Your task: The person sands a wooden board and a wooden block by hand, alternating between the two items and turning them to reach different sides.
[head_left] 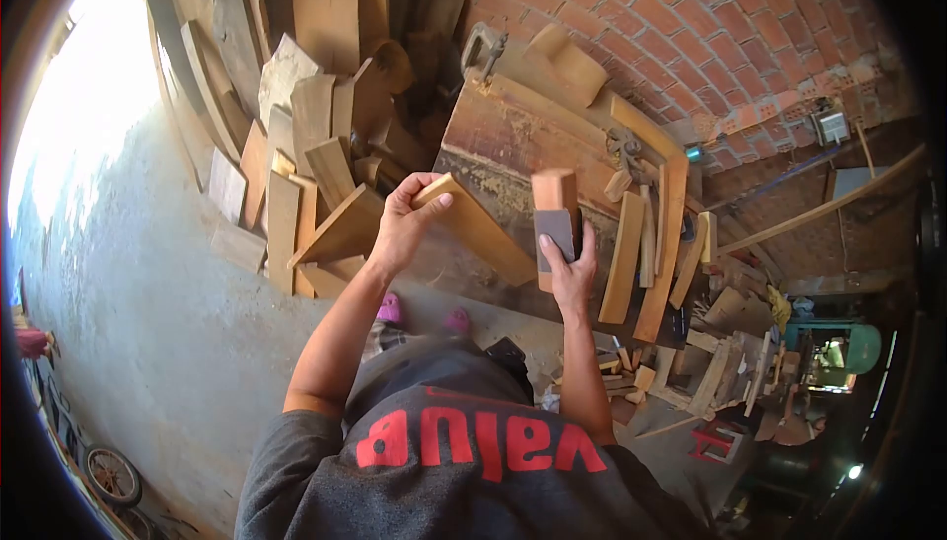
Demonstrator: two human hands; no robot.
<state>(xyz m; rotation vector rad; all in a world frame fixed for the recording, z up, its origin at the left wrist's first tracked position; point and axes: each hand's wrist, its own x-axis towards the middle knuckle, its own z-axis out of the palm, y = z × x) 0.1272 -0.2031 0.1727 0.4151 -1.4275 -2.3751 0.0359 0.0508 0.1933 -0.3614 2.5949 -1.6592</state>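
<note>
Left hand (404,224) gripping hard, stiff, light-looking wooden board (473,226) at its end, right hand (572,269) pressing gray sandpaper (555,236) around small wood block (554,207).

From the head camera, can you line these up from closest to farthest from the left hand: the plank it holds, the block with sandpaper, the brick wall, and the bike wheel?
1. Plank: held in the left hand.
2. Block with sandpaper: just to the right, in the right hand.
3. Brick wall: up at the top right.
4. Bike wheel: down in the bottom left corner, about as far as the wall, so too close to call.
</note>
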